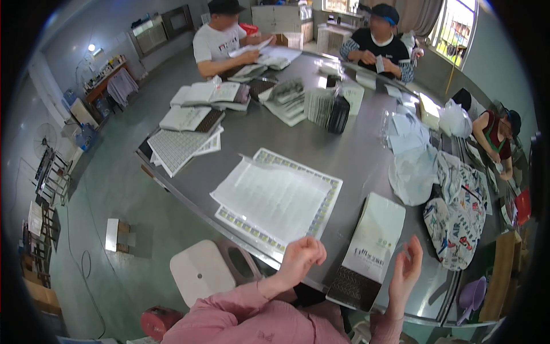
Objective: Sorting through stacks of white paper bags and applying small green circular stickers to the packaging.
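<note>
My left hand (302,259) is closed, fingers curled, over the near corner of a stack of label sheets. Whether anything is in it is hidden. The label sheets (334,198) have yellow and grey marks along their edges, and a pale translucent sheet (269,198) lies askew on top, its far left corner lifted. My right hand (405,269) is open with bent, parted fingers and nothing in it, beside a stack of flat packaging pouches (382,221). These pouches are white at the far end and patterned dark brown at the near end.
More pouch stacks (192,118) and sheets (182,150) lie at the table's (361,152) far left. Plastic bags (412,175) and a printed cloth (455,223) lie to the right. Several people work around the table. A white stool (201,272) stands at its near left edge.
</note>
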The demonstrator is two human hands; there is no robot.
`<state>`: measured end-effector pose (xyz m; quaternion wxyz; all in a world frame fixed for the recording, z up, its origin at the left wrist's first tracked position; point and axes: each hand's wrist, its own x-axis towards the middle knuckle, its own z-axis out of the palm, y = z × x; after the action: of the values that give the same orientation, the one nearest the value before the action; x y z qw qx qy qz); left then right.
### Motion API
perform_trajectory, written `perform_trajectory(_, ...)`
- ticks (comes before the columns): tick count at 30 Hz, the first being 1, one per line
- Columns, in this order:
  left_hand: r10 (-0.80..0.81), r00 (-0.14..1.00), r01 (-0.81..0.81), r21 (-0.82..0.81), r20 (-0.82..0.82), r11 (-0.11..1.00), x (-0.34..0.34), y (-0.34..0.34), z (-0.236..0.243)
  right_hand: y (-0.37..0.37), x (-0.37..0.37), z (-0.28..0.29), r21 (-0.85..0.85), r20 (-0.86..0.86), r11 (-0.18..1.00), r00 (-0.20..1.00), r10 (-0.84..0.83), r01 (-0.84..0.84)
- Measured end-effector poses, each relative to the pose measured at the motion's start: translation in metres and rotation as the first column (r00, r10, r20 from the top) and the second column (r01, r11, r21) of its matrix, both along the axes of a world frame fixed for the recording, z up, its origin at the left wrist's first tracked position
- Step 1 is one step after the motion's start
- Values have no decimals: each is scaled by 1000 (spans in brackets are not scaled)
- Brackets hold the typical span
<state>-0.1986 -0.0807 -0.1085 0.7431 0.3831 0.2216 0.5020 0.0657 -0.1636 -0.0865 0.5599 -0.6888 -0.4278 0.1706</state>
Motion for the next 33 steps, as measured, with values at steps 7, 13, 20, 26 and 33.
perform_trajectory(7,-84,815,293,-282,574,914,-21,30,15,24,-22,17,-10,70,990,987,142,-142)
perform_trajectory(13,-50,815,268,-300,577,916,-30,31,7,25,-29,7,-69,102,979,975,197,-191)
perform_trajectory(20,-47,928,159,-279,370,947,-48,30,-4,39,-31,40,-152,173,955,944,280,-255)
perform_trajectory(26,138,929,-101,-124,343,987,-90,39,-1,99,-41,65,-230,289,892,848,444,-389)
perform_trajectory(33,272,924,-200,-266,268,943,-114,48,-24,205,-82,20,-230,576,855,644,504,-464)
